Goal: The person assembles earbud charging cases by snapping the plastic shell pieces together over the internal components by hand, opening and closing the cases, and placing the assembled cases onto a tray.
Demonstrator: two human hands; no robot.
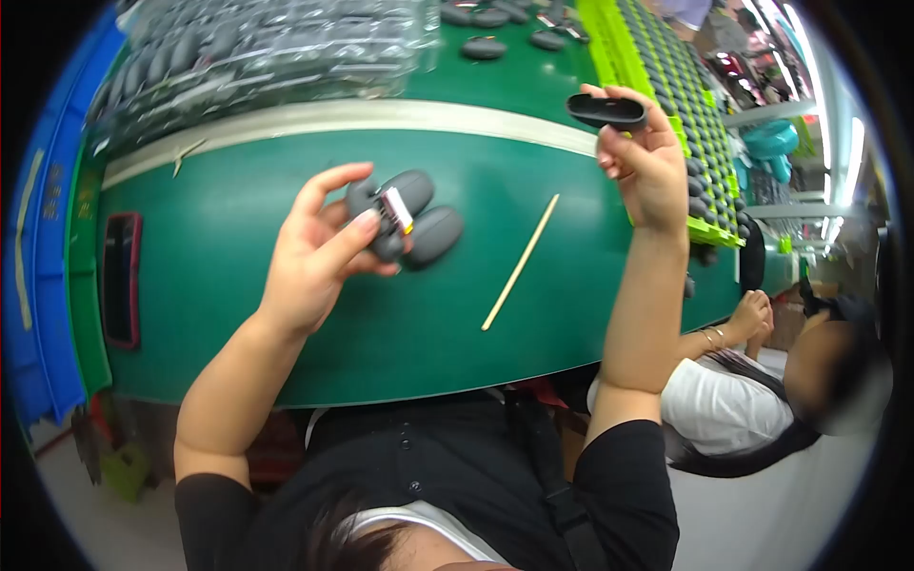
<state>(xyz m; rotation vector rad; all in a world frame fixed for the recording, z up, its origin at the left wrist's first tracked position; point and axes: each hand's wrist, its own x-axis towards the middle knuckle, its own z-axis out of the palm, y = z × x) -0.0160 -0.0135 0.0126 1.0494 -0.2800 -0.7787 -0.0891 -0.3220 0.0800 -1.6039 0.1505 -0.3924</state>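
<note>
My left hand [319, 228] is closed on a dark grey plastic piece [386, 246], with fingers and thumb around it. A small silver battery-like part [396, 207] with a yellow-orange end shows on the piece. Just beyond it are two smooth grey oval shells, an upper one [412, 188] and a lower one [436, 236], apparently on the table. Up at the right, my right hand [647, 157] pinches a hollow dark oval shell [614, 112] between thumb and fingers, its open side showing.
A thin wooden stick [520, 264] lies on the green table [419, 333]. Clear plastic trays [257, 57] of grey parts stand back left; loose grey pieces [484, 48] lie beyond a pale strip. Lime-green racks [671, 105] line the right. A phone [122, 279] lies left. Another person [728, 400] sits right.
</note>
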